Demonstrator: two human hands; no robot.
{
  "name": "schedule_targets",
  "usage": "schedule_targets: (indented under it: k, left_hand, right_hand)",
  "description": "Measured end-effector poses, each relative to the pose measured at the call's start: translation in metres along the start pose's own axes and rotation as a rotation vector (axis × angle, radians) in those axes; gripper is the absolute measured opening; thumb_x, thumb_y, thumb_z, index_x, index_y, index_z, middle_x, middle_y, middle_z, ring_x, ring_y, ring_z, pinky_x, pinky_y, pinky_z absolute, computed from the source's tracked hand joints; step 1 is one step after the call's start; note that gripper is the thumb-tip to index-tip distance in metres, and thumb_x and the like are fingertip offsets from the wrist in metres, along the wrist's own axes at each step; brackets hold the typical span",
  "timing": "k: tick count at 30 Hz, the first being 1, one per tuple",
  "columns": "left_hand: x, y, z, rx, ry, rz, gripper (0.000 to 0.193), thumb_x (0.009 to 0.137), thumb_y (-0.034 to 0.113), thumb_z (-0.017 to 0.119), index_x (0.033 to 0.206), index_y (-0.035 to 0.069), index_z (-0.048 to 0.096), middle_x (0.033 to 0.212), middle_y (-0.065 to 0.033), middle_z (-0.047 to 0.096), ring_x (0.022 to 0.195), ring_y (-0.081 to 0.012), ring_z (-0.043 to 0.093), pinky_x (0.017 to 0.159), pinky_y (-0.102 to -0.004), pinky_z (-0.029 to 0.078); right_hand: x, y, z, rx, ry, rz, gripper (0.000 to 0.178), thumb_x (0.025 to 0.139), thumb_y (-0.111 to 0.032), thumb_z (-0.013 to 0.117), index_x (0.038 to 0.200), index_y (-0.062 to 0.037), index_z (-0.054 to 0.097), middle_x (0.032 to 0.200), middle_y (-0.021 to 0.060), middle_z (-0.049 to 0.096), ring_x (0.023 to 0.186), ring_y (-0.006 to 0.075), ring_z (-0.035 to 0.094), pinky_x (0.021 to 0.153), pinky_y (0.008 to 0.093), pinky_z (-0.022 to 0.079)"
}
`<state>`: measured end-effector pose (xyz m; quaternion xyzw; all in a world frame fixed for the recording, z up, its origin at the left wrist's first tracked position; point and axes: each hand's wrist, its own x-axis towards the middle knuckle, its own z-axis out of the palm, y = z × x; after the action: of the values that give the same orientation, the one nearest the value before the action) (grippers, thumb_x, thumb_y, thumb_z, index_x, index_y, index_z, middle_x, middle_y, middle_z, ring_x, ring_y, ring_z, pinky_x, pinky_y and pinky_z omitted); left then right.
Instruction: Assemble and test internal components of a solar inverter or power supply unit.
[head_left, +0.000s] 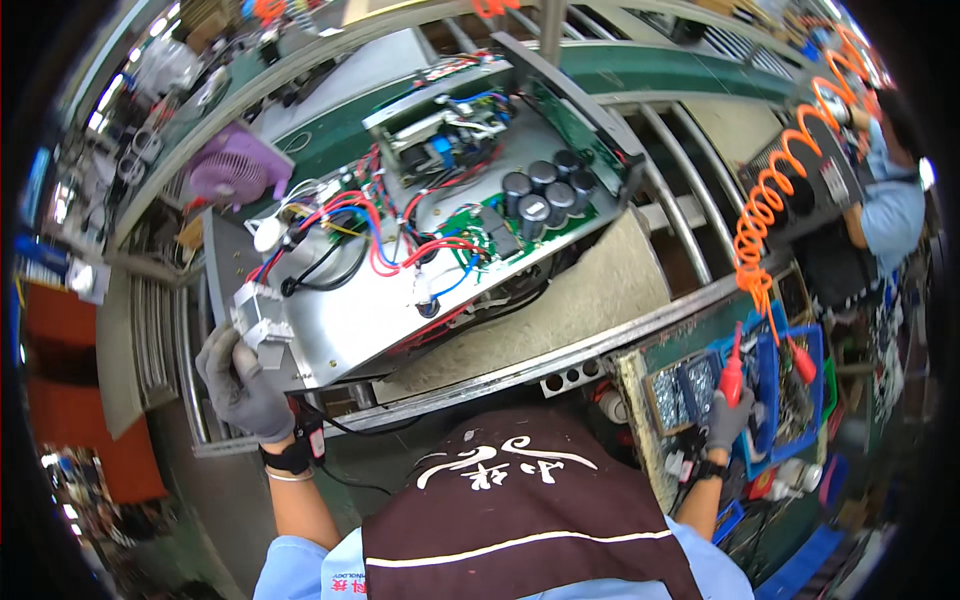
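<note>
My left hand (240, 388), in a grey glove, is beside the left corner of an opened metal chassis (345, 318). Its fingers are bent but apart, close to a white plastic block (262, 318) at the chassis edge. Whether they touch the metal is unclear. Over the parts bins at the right, my gloved right hand (729, 424) is closed around a red screwdriver (733, 380), its narrow end upward. Inside the chassis lie red, blue and black wires (375, 235), several black capacitors (550, 190) and a green circuit board (590, 208).
Under the chassis is a board (570, 305) on a roller conveyor (683, 220). A coiled orange hose (755, 235) hangs at the right near blue bins (800, 395) and a tray of screws (670, 400). A purple fan (228, 175) stands far left; another person (890, 215) works far right.
</note>
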<state>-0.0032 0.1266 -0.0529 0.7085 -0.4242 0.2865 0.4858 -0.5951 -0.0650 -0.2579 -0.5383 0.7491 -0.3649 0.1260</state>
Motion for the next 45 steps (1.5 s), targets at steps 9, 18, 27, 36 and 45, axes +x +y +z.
schedule_targets:
  k: [9, 18, 27, 36, 45]
  left_hand:
    - [-0.001, -0.004, 0.005, -0.059, 0.051, -0.031, 0.015, 0.083, -0.003, 0.053, 0.095, -0.002, 0.063, 0.104, -0.0136, 0.06, 0.096, -0.0226, 0.058, 0.082, -0.031, 0.047]
    - [-0.004, -0.004, -0.001, -0.029, 0.015, -0.025, 0.016, 0.081, -0.002, 0.055, 0.094, 0.0, 0.063, 0.105, -0.0146, 0.059, 0.101, -0.0263, 0.057, 0.084, -0.0334, 0.047]
    - [-0.003, -0.005, -0.002, -0.037, 0.0, -0.022, 0.017, 0.08, -0.002, 0.055, 0.095, -0.001, 0.062, 0.108, -0.0153, 0.058, 0.102, -0.0263, 0.056, 0.087, -0.0352, 0.047]
    - [-0.001, -0.003, -0.001, -0.028, 0.0, 0.005, 0.018, 0.079, -0.003, 0.051, 0.094, -0.002, 0.062, 0.106, -0.0171, 0.059, 0.099, -0.0284, 0.058, 0.086, -0.0362, 0.047]
    - [-0.001, -0.006, -0.002, -0.034, -0.009, 0.019, 0.017, 0.081, -0.001, 0.052, 0.095, -0.002, 0.061, 0.106, -0.0169, 0.058, 0.1, -0.0284, 0.056, 0.086, -0.0367, 0.046]
  right_hand:
    - [-0.028, -0.245, 0.038, 0.787, -0.36, -0.325, 0.058, 0.073, -0.041, 0.067, 0.111, -0.0001, 0.052, 0.084, 0.0007, 0.051, 0.063, 0.0053, 0.042, 0.052, 0.0196, 0.032]
    - [-0.063, -0.364, 0.079, 0.641, -0.247, -0.784, 0.04, 0.065, -0.012, 0.081, 0.096, -0.0028, 0.058, 0.087, 0.0088, 0.062, 0.078, 0.0164, 0.058, 0.072, 0.0297, 0.047]
    - [-0.068, -0.365, 0.113, 0.476, -0.183, -0.984, 0.03, 0.068, -0.012, 0.081, 0.086, -0.004, 0.058, 0.074, 0.0099, 0.062, 0.063, 0.021, 0.059, 0.058, 0.031, 0.046]
    - [-0.069, -0.377, 0.116, 0.559, -0.122, -1.119, 0.031, 0.063, -0.01, 0.082, 0.082, -0.0071, 0.058, 0.065, 0.0085, 0.051, 0.055, 0.0255, 0.051, 0.048, 0.0345, 0.039]
    - [-0.072, -0.391, 0.097, 0.473, -0.095, -1.258, 0.03, 0.062, -0.002, 0.077, 0.085, -0.0068, 0.06, 0.066, 0.0082, 0.052, 0.056, 0.0267, 0.053, 0.049, 0.0352, 0.04]
